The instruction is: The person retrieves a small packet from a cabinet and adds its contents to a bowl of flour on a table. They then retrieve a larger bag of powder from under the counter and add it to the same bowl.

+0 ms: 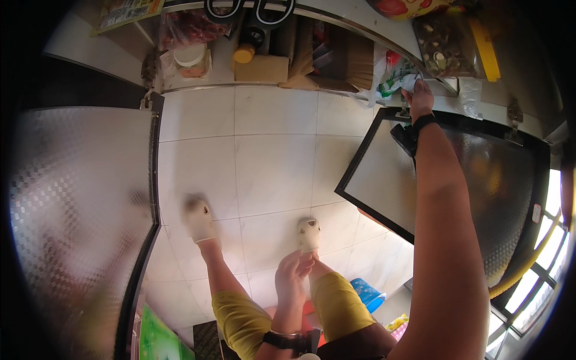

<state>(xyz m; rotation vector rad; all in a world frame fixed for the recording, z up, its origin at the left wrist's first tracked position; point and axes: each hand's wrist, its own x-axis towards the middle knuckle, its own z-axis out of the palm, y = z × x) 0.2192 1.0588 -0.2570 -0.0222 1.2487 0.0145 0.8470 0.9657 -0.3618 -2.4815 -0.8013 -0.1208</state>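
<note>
Up at the right of the cabinet, my right hand (420,96) grips a white and green plastic bag (396,85) at the shelf's edge. My left hand (294,270) hangs low before my legs, its fingers loosely bent and holding nothing. Beside the bag on the shelf stands an open cardboard box (342,58) with items inside. Farther left are a bottle with a yellow cap (243,53), a jar with a white lid (190,55) and a clear bag of dark red contents (191,29). Scissor handles (274,13) show at the counter's edge above.
A framed, textured glass cabinet door (85,202) stands open at left, another (382,166) at right under my right arm. A zip bag of dried slices (445,49) lies on the counter. Below are tiled floor (274,171), a blue bin (366,294) and a yellow hose (524,265).
</note>
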